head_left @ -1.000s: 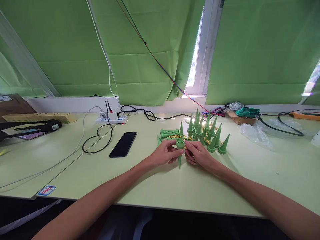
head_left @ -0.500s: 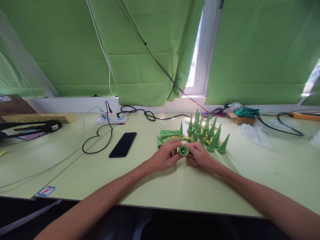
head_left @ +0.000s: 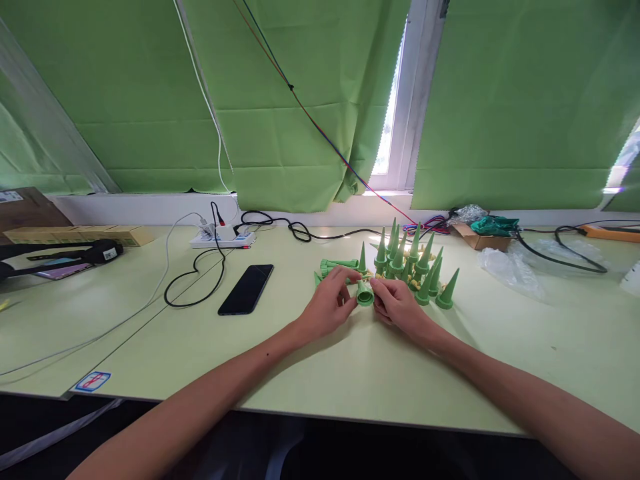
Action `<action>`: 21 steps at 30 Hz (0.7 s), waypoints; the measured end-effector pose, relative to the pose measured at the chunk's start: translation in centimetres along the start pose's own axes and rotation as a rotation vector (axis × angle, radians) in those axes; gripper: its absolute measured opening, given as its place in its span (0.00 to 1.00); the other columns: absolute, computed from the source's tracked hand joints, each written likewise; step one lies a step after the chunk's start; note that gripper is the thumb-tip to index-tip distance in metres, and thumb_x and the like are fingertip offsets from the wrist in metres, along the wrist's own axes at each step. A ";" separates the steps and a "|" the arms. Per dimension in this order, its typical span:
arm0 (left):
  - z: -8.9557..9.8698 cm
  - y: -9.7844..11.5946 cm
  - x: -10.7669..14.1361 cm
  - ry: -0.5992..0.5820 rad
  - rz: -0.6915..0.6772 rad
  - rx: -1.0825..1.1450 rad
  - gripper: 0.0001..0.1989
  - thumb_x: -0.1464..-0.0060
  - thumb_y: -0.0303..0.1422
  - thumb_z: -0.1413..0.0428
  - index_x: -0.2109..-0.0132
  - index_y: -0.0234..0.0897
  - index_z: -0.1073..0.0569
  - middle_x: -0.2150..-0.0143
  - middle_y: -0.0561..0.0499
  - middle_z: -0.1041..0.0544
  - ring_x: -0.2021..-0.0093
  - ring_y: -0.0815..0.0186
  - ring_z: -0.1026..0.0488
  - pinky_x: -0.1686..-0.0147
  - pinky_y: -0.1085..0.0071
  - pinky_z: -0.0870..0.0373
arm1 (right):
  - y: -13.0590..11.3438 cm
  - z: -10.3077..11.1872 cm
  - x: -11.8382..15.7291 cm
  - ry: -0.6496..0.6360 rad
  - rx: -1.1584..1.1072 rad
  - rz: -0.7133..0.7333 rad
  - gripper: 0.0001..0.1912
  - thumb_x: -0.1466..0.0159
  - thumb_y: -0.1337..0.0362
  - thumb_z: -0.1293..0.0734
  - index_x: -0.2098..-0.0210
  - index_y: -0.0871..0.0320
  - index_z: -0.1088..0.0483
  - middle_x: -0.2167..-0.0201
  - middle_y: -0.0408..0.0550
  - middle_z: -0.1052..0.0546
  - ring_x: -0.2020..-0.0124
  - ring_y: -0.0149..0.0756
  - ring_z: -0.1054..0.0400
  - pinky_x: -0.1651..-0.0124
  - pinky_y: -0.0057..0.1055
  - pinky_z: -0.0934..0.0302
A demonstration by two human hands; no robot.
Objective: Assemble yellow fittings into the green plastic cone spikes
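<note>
A hollow green plastic spike (head_left: 365, 297) is held low over the table between my hands, its round open end facing me. My left hand (head_left: 331, 301) brackets it from the left, thumb by the rim and bent fingers near its far part. My right hand (head_left: 399, 303) is closed at its right side, thumb and fingertips against it; whether a small piece is pinched there is hidden. Just beyond, several green spikes (head_left: 424, 263) stand points up. More spikes (head_left: 340, 265) lie on their sides behind my left hand, with small yellowish pieces (head_left: 415, 285) among the group.
A black phone (head_left: 246, 290) lies to the left on the pale table (head_left: 300, 387). A power strip (head_left: 223, 238) with cables stands behind it. At the back right are a small cardboard box (head_left: 483, 239) and clear plastic wrap (head_left: 511, 270). Green curtains (head_left: 300, 147) hang behind.
The spike has tilted and shifted slightly left, so more of its outer side shows. The yellow piece seen inside its opening before is no longer visible. My left fingers have spread a little.
</note>
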State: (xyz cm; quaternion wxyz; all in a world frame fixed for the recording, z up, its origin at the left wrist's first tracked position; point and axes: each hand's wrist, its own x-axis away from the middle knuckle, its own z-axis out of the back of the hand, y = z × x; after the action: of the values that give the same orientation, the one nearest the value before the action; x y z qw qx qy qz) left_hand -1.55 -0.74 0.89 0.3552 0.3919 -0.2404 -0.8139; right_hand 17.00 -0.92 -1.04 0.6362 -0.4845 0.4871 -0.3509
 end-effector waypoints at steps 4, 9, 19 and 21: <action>0.0 0.1 -0.5 -0.004 0.274 0.307 0.12 0.38 0.41 0.46 0.56 0.37 0.34 0.67 0.52 0.29 0.78 0.73 0.34 0.80 0.75 0.37 | -0.1 0.1 0.0 0.043 0.074 0.045 0.26 0.32 0.44 0.39 0.78 0.55 0.44 0.84 0.37 0.43 0.85 0.26 0.49 0.84 0.28 0.54; -0.1 -0.4 -0.9 -0.212 0.451 0.676 0.20 0.41 0.50 0.43 0.60 0.35 0.32 0.76 0.56 0.35 0.78 0.70 0.31 0.84 0.77 0.38 | 0.2 0.1 0.1 0.016 0.194 0.097 0.25 0.30 0.45 0.41 0.77 0.55 0.44 0.83 0.38 0.42 0.83 0.27 0.49 0.81 0.28 0.53; 0.0 -0.5 -0.5 -0.276 0.391 0.660 0.22 0.43 0.51 0.42 0.65 0.35 0.33 0.77 0.57 0.35 0.81 0.74 0.35 0.84 0.77 0.42 | 0.9 0.0 0.3 -0.040 0.224 0.075 0.23 0.28 0.47 0.43 0.75 0.54 0.44 0.83 0.37 0.46 0.83 0.29 0.53 0.79 0.30 0.56; 0.1 -0.4 -0.4 -0.290 0.350 0.590 0.21 0.41 0.51 0.44 0.65 0.35 0.33 0.79 0.58 0.35 0.83 0.74 0.36 0.83 0.76 0.42 | 0.9 0.0 0.4 -0.038 0.216 0.070 0.24 0.29 0.46 0.43 0.76 0.54 0.45 0.84 0.37 0.46 0.83 0.29 0.54 0.79 0.31 0.57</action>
State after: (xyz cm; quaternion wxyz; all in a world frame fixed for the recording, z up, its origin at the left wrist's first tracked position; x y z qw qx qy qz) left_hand -1.58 -0.16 0.90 0.3229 0.3109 -0.5759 -0.6836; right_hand 17.09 -0.98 -2.01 0.7057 -0.4025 0.4509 -0.3696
